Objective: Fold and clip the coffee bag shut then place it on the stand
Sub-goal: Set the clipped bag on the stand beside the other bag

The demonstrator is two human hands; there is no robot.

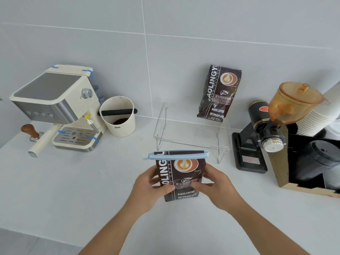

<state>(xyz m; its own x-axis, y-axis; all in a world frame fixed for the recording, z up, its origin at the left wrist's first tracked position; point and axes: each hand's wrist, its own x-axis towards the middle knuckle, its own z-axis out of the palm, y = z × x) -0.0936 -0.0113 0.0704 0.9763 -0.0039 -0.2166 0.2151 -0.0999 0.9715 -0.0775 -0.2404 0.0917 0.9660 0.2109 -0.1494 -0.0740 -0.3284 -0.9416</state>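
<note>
Both hands, L (pixel 152 188) & R (pixel 216 186), grip clipped coffee bag (pixel 181 178) upright, near clear stand (pixel 193 133).

Place: coffee-making corner, white counter (pixel 55 190), tiled wall
Signs: espresso machine (pixel 55 105), grinder (pixel 266 126), stacked paper cups (pixel 316 116), lids (pixel 320 161)

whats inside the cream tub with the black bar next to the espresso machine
Dark coffee grounds lie at the bottom of the cream tub. The black bar across its rim and the near wall cover part of the floor, so how much is in there cannot be told.
</note>
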